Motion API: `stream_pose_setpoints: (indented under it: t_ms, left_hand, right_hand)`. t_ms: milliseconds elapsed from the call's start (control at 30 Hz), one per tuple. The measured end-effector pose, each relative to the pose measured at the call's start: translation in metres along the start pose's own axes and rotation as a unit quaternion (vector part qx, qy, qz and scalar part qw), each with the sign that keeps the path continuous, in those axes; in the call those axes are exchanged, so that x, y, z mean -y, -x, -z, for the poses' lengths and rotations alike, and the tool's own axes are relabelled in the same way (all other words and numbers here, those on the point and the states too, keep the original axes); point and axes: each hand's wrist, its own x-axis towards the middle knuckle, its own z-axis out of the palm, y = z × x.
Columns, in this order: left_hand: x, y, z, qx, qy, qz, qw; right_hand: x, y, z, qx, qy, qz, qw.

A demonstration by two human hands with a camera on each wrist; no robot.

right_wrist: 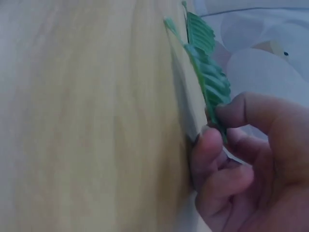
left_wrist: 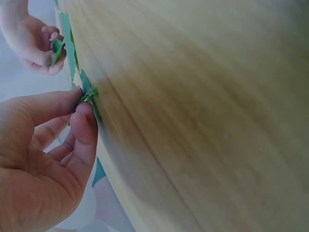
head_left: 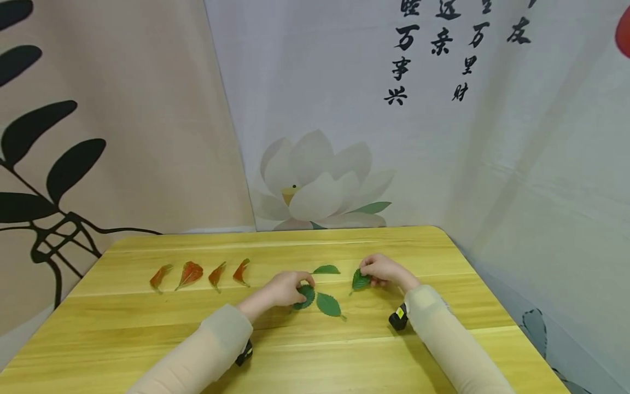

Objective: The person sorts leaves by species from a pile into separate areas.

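My left hand (head_left: 284, 289) pinches a green leaf (head_left: 307, 296) between thumb and fingertips, low over the wooden table. In the left wrist view, that leaf's stem end (left_wrist: 88, 95) shows at the fingertips. To the right, my right hand (head_left: 386, 269) grips another green leaf (head_left: 361, 279) by one end. Its ribbed, toothed blade (right_wrist: 210, 79) points away from the fingertips in the right wrist view, stalk outward. Between the hands lie two more green leaves: a narrow-looking one (head_left: 327, 269) farther back and a broader one (head_left: 328, 305) nearer.
Several reddish-orange leaves, among them a broad one (head_left: 191, 273), lie in a row on the left of the yellow wooden table (head_left: 315, 361). A printed curtain (head_left: 344, 82) hangs behind the table's back edge. Each wrist wears a small black device, the right one (head_left: 398, 317) near the tabletop.
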Motion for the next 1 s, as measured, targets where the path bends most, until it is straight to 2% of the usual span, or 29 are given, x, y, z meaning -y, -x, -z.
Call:
stream_pose_setpoints:
  t_ms: [300, 433, 667, 867, 1000]
  left_hand:
    - [0.001, -0.002, -0.002, -0.001, -0.003, 0.005, 1.0]
    - [0.002, -0.002, -0.002, 0.003, 0.003, 0.007, 1.0]
    - [0.001, -0.001, 0.0, -0.001, 0.018, 0.007, 0.9998]
    - [-0.002, 0.002, 0.006, 0.007, 0.086, 0.015, 0.9962]
    - [-0.003, 0.004, 0.01, -0.006, 0.114, 0.017, 0.9933]
  right_hand:
    - [-0.004, -0.007, -0.012, -0.087, -0.033, -0.001, 0.996]
    - [-0.008, -0.006, -0.012, -0.089, -0.046, 0.003, 0.995]
    - [-0.009, -0.001, -0.013, -0.083, -0.019, 0.003, 0.996]
    - [-0.007, 0.005, -0.018, -0.103, -0.026, -0.012, 0.994]
    - [-0.006, 0.007, -0.022, -0.115, -0.018, -0.005, 0.993]
